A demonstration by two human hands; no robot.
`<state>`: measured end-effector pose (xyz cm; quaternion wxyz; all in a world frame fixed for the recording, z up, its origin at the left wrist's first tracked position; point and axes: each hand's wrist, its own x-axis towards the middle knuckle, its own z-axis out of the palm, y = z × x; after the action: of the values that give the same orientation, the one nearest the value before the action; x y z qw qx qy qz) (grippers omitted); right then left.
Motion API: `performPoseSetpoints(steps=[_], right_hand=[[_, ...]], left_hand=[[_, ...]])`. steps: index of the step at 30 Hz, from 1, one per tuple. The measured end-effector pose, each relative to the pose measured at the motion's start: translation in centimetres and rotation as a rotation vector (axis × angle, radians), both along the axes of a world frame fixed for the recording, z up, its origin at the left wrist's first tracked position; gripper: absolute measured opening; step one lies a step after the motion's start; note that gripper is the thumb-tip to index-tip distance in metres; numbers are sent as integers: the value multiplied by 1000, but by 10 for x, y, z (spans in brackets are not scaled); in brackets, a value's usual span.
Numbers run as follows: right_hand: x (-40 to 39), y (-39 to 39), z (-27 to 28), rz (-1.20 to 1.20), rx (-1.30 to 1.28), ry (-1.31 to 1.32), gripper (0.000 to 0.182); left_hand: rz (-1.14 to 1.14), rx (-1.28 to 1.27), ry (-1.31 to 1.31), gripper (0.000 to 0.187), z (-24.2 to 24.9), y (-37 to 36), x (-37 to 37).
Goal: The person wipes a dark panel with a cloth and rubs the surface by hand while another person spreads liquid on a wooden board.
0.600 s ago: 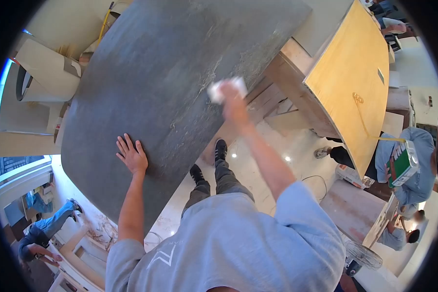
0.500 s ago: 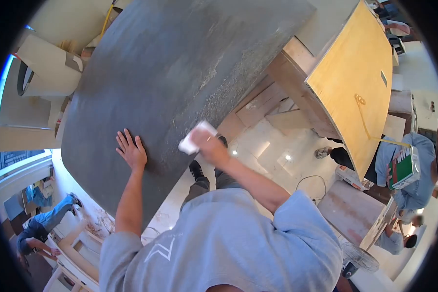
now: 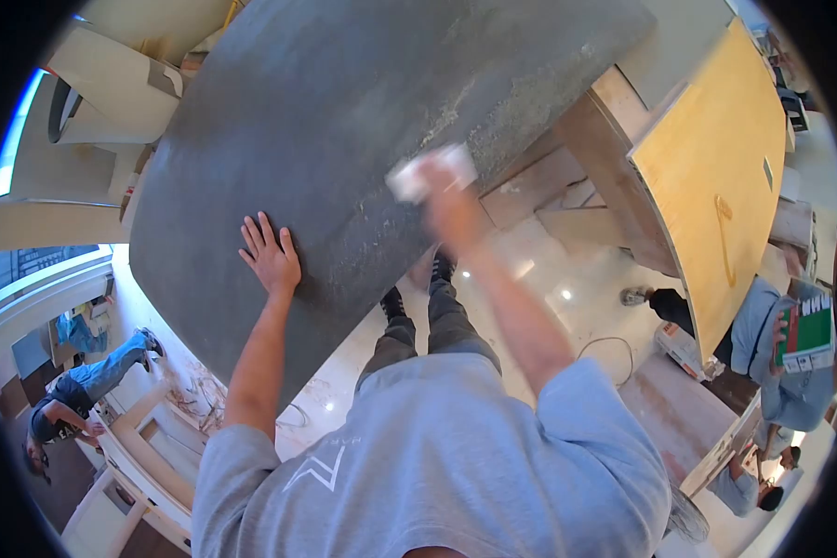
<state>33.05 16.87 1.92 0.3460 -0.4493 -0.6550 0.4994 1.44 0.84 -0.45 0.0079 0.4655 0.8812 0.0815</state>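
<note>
- Left hand [image 3: 272, 262]: palm down, fingers spread, laid on the grey panel; the placing seems meant to steady the sheet and prop the leaning body.
- Right hand [image 3: 451, 200]: closed over a white pad [image 3: 405, 182], near the panel's edge; blurred, so finger positions and firm contact cannot be told. The overhand hold would suit pressing flat.
- White pad: pale, soft-looking, folded or crumpled, cloth or paper uncertain; under the right hand, over the roughened band.
- Grey panel [image 3: 251, 121]: broad, dark, round-cornered sheet, matt and cloudy; pale, crusty streaks run along the side nearest the feet. It lies before the person, within reach of both arms.
- Yellow board [image 3: 707, 158]: smooth, wood-toned, thin-edged, beside the panel; a glossy amber trail and a small dark rectangle mark its face.
- Green-and-white can [image 3: 806, 337]: boxy, held by a co-worker [image 3: 758, 321] at the board's far side, presumably to keep its contents at hand.
- Wooden frame [image 3: 144, 442]: pale, raw timber, open bays, lower left; another person [image 3: 93, 381], in blue jeans, bends beside it.
- Floor [image 3: 539, 270]: glossy, light, dusty in places, reflecting lamps.
</note>
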Motion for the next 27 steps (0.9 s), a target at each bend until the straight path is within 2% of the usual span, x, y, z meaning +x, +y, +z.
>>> performPoseSetpoints(steps=[2, 3, 4, 6, 7, 10, 11, 12, 13, 14, 15, 16, 17, 20, 24, 27], right_hand=[[-41, -139, -33, 397, 357, -337, 31], [-57, -189, -34, 626, -139, -60, 31], [-54, -201, -27, 755, -254, 64, 33], [-36, -165, -13, 600, 105, 110, 43], [-19, -104, 18, 359, 311, -145, 43], [58, 85, 74, -170, 844, -391, 56], [78, 118, 95, -302, 923, -587, 43], [89, 147, 68, -391, 841, -691, 33], [92, 148, 63, -287, 475, -631, 29], [84, 134, 34, -350, 762, -662, 31], [69, 107, 24, -378, 762, -608, 32], [48, 80, -4, -274, 665, -491, 40], [32, 41, -12, -176, 746, -466, 40], [11, -36, -18, 8, 691, -450, 46], [22, -31, -7, 138, 699, -462, 43], [15, -28, -8, 114, 506, -433, 39]], left_hand=[[3, -2, -4, 62, -2, -3, 5], [3, 8, 8, 62, -1, 1, 2], [14, -8, 17, 62, -1, 3, -1], [20, -44, 24, 62, -5, 1, -2], [24, -56, 58, 62, -5, -1, -2], [-37, 3, 125, 62, -9, -7, -4], [20, -65, 124, 61, -8, -4, -1], [14, -68, 103, 62, -4, -2, 0], [20, -72, 89, 62, -5, -1, 2], [5, -54, 71, 62, -9, 1, 3], [1, -39, 58, 62, -11, 1, 2], [4, -58, 64, 62, -8, 1, -5], [7, -65, 64, 63, -7, 2, -6], [28, -122, 64, 63, -4, 1, -8], [31, -178, 22, 64, 3, 8, -3], [15, -294, -26, 62, 30, 13, 8]])
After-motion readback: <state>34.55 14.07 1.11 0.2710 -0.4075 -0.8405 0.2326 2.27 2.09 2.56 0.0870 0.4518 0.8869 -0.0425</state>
